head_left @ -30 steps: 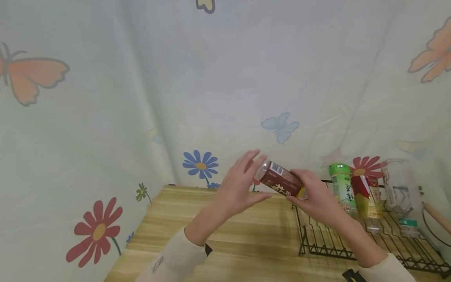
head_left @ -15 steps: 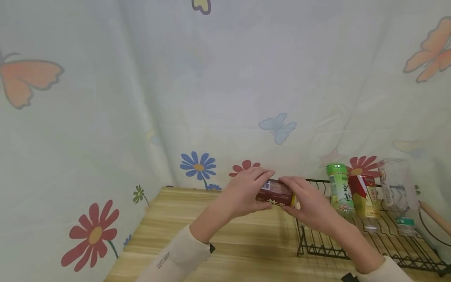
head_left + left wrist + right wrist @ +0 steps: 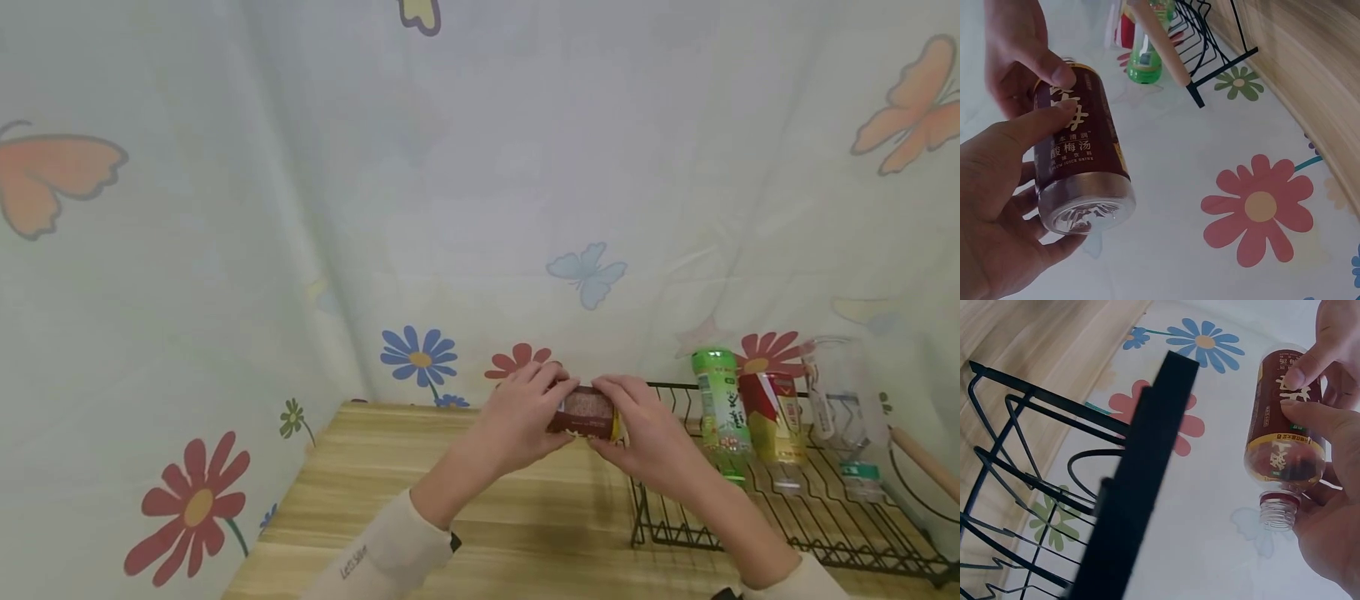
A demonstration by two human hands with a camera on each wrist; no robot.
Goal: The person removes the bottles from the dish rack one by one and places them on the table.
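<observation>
Both hands hold a clear plastic drink bottle (image 3: 587, 412) with a dark maroon label, lying on its side above the table in the head view. My left hand (image 3: 521, 414) grips its base end, thumb on the label. At the neck end my right hand (image 3: 645, 429) curls round it, fingertips near the yellow band. The left wrist view shows the ridged clear base of the bottle (image 3: 1085, 156) beside the left fingers. In the right wrist view the threaded bottle neck (image 3: 1279, 511) has no cap, and both thumbs press the label.
A black wire rack (image 3: 705, 543) stands on the wooden table (image 3: 420, 450) at right. It holds, necks down, a green-labelled bottle (image 3: 722, 400), a red and yellow bottle (image 3: 783, 417) and a clear bottle (image 3: 843, 392). A wooden handle (image 3: 926, 462) shows at the far right; a patterned curtain (image 3: 480, 167) hangs behind.
The left hand, apart from the bottle's base a second ago, now grips it. The bottle has come lower and nearer level, with the hands closer together and its label turned.
</observation>
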